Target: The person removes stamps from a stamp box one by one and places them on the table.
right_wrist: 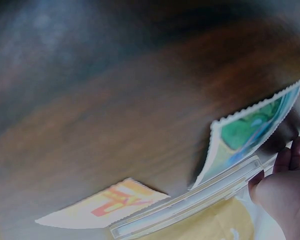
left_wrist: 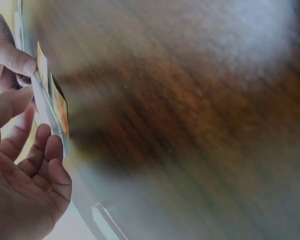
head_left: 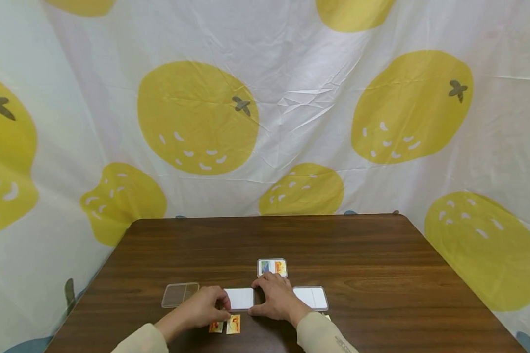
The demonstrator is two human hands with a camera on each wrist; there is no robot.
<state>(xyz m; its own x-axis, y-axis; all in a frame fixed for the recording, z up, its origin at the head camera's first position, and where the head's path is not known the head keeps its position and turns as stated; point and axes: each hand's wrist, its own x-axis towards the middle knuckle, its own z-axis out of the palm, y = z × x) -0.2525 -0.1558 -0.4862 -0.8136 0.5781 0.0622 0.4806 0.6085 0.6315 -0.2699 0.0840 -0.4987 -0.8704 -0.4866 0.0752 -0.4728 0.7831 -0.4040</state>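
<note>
A clear, shallow plastic case with a white insert [head_left: 243,299] lies on the table between my hands. My left hand [head_left: 203,306] has curled fingers and thumb at its left end. Across from it, my right hand [head_left: 277,296] grips the right end, thumb at the near corner and fingers at the far one. Just in front of the case are two small orange stamps, one [head_left: 233,324] whole and one [head_left: 216,327] partly under my left hand. The right wrist view has a green stamp [right_wrist: 250,130] and an orange stamp [right_wrist: 110,205] beside another case's edge [right_wrist: 190,200].
A clear lid [head_left: 179,295] lies left of my left hand. Right of my right hand is a second case with a white insert [head_left: 311,297]. Farther back stands a case with colourful stamps inside [head_left: 272,267]. A fruit-patterned cloth [head_left: 300,113] hangs behind the brown table [head_left: 380,279].
</note>
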